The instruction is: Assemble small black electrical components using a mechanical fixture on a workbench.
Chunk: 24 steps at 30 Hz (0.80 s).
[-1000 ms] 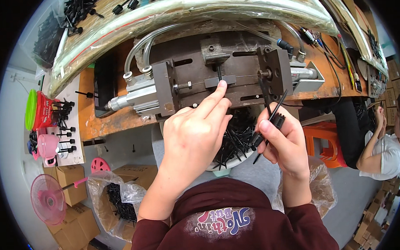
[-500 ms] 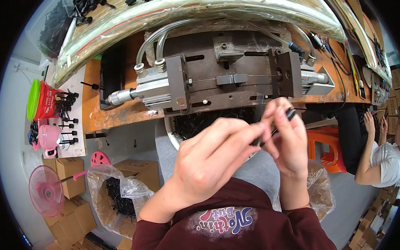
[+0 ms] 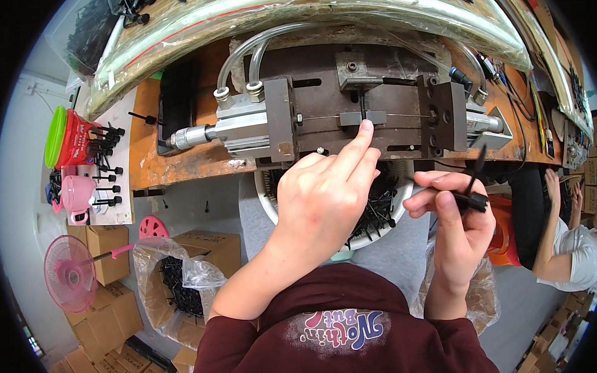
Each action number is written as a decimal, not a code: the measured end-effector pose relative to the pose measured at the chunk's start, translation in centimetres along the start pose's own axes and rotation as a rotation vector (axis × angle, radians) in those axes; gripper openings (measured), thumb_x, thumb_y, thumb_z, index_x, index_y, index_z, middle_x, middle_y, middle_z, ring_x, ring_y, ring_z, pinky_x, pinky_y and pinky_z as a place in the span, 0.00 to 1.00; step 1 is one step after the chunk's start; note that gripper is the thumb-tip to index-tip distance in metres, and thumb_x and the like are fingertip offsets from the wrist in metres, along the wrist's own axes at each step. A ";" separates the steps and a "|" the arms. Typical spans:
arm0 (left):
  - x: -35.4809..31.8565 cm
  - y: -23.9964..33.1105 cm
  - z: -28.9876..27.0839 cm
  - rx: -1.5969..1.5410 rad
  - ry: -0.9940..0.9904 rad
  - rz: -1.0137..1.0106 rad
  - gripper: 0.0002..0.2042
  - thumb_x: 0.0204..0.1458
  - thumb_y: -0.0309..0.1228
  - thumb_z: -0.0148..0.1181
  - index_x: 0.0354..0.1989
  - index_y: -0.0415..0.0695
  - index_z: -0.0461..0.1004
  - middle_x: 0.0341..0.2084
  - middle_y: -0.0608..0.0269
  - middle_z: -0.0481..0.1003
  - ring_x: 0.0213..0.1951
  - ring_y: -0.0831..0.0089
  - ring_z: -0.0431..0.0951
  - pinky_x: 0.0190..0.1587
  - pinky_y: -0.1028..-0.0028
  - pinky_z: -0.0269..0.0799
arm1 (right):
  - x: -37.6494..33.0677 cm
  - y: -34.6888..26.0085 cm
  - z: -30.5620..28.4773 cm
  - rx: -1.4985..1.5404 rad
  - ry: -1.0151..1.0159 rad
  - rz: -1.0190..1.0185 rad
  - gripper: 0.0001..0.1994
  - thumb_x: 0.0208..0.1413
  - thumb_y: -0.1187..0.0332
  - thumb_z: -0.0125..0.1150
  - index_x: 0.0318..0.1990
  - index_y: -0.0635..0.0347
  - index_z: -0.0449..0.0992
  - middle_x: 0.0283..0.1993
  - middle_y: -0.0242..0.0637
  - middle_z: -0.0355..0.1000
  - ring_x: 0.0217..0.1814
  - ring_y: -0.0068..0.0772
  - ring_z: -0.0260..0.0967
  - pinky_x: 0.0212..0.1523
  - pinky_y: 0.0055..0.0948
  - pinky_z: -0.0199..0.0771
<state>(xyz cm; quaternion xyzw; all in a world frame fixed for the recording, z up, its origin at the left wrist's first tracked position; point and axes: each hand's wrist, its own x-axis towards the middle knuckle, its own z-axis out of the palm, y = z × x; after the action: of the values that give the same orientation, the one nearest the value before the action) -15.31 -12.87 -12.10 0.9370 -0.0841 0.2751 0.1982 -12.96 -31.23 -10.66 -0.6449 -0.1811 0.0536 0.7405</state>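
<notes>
At the middle of the dark metal fixture (image 3: 322, 97), my left hand (image 3: 322, 202) stretches out its index finger. The fingertip touches the near end of a thin black stemmed part (image 3: 363, 104), which lies across the small grey clamp blocks (image 3: 350, 119). No object shows in the left hand's other fingers, which are partly bent. To the right, near the bench edge, my right hand (image 3: 461, 240) holds black plastic pieces (image 3: 473, 201) with a thin stem sticking up. How many it holds I cannot tell. Below both hands, a white basket (image 3: 267, 204) contains many black stemmed parts.
Air cylinders (image 3: 244, 129) and clear hoses (image 3: 231, 54) flank the fixture. On the left stand a red bucket (image 3: 75, 138), a pink cup (image 3: 75, 194) and a pink fan (image 3: 70, 273). A plastic-lined box (image 3: 151, 284) sits below. Another person (image 3: 557, 256) is at far right.
My hands were together in front of the fixture and are now apart. The left has reached up to the clamp, where a black stemmed part now lies; the right has moved right and down.
</notes>
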 end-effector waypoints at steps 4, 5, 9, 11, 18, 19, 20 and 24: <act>0.0 0.1 0.1 -0.003 0.004 -0.013 0.12 0.39 0.28 0.70 0.34 0.42 0.79 0.46 0.61 0.79 0.24 0.73 0.77 0.28 0.77 0.71 | 0.0 0.2 0.0 -0.170 0.034 -0.158 0.08 0.62 0.79 0.52 0.46 0.72 0.72 0.47 0.55 0.74 0.41 0.38 0.78 0.39 0.28 0.79; 0.0 0.1 0.1 -0.003 0.007 -0.015 0.11 0.39 0.28 0.70 0.34 0.42 0.79 0.46 0.62 0.79 0.24 0.72 0.77 0.28 0.77 0.71 | -0.1 0.2 0.1 -0.199 0.055 -0.183 0.08 0.60 0.80 0.52 0.45 0.72 0.73 0.47 0.55 0.74 0.42 0.39 0.78 0.40 0.29 0.79; 0.2 0.0 -0.3 -0.060 0.012 -0.010 0.13 0.39 0.27 0.71 0.35 0.41 0.80 0.44 0.59 0.79 0.25 0.74 0.78 0.27 0.78 0.72 | 0.1 0.7 0.3 -0.507 0.131 -0.350 0.10 0.55 0.85 0.54 0.44 0.72 0.75 0.46 0.54 0.75 0.45 0.42 0.78 0.45 0.32 0.80; -0.3 1.0 -0.9 -0.464 -0.004 -0.152 0.15 0.38 0.26 0.73 0.36 0.40 0.79 0.42 0.56 0.79 0.27 0.75 0.80 0.29 0.79 0.74 | 0.4 1.3 0.4 -0.640 0.175 -0.456 0.13 0.50 0.86 0.57 0.44 0.72 0.76 0.46 0.55 0.76 0.48 0.44 0.77 0.48 0.33 0.79; -0.9 2.6 -2.6 -0.957 0.001 -0.231 0.16 0.37 0.20 0.74 0.37 0.33 0.78 0.32 0.55 0.78 0.31 0.73 0.81 0.33 0.78 0.79 | 1.2 1.9 1.6 -0.818 0.034 -0.691 0.18 0.49 0.85 0.54 0.50 0.74 0.75 0.50 0.58 0.73 0.47 0.45 0.78 0.44 0.30 0.79; -0.8 2.7 -2.6 -1.018 0.032 -0.278 0.15 0.38 0.17 0.72 0.37 0.34 0.78 0.33 0.57 0.77 0.31 0.75 0.80 0.33 0.79 0.79 | 1.6 2.4 1.6 -0.768 0.064 -0.675 0.18 0.50 0.87 0.53 0.51 0.74 0.74 0.51 0.59 0.73 0.47 0.45 0.78 0.43 0.29 0.79; -0.9 2.5 -2.6 -0.922 0.056 -0.255 0.15 0.38 0.17 0.72 0.37 0.35 0.78 0.33 0.57 0.77 0.31 0.75 0.80 0.32 0.79 0.78 | 1.7 2.2 1.7 -0.695 0.079 -0.603 0.20 0.50 0.89 0.51 0.52 0.74 0.73 0.52 0.59 0.73 0.47 0.43 0.78 0.43 0.29 0.79; -1.2 0.9 -1.4 -0.431 0.109 -0.170 0.13 0.38 0.16 0.69 0.36 0.40 0.79 0.32 0.60 0.75 0.31 0.74 0.78 0.31 0.79 0.77 | 0.6 1.8 0.7 -0.282 0.127 -0.172 0.07 0.65 0.76 0.48 0.42 0.71 0.72 0.36 0.47 0.75 0.30 0.27 0.75 0.32 0.21 0.75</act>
<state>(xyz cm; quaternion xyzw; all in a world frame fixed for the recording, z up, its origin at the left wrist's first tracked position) -17.21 -13.00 -11.39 0.8607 -0.0507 0.2832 0.4202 -12.34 -30.13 -12.27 -0.7267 -0.1941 -0.0768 0.6544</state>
